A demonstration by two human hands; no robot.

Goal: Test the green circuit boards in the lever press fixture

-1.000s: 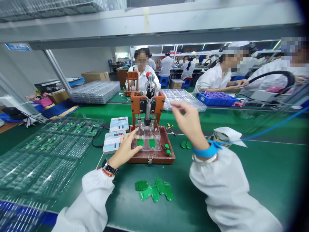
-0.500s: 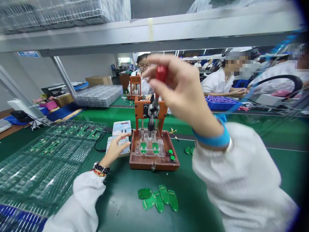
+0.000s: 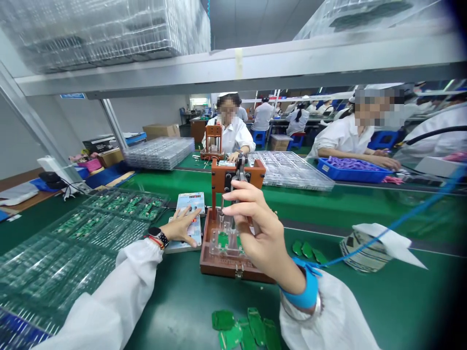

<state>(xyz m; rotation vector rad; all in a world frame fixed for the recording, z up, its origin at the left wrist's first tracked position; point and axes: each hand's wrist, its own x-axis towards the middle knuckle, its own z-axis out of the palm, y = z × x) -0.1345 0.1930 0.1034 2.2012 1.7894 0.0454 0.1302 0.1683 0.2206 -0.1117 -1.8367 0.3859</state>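
Note:
My right hand [image 3: 260, 226] is curled round the lever of a small orange bench press [image 3: 239, 170], in front of its frame; the lever's red handle is hidden by the fingers. On the press's brown wooden base [image 3: 219, 268] lies a clear fixture [image 3: 215, 250] with a green circuit board [image 3: 223, 239] in it, and a second board is partly covered by my hand. My left hand [image 3: 182, 226] rests open, fingers spread, over two small control boxes [image 3: 191, 200] with red digit displays. Several green boards [image 3: 255, 325] lie loose on the mat in front of the base.
Clear blister trays [image 3: 109, 233] with boards spread over the left side. More green boards [image 3: 308, 250] and a paper-wrapped roll [image 3: 365, 248] lie right of the press. A blue cord [image 3: 383, 231] runs from my right wristband. Co-workers sit opposite, beyond a white-patterned tray [image 3: 292, 170]. A shelf beam [image 3: 219, 73] crosses above.
My right hand has come down with the lever, from above the press to in front of it. My left hand has spread over the control boxes. The view has tilted up.

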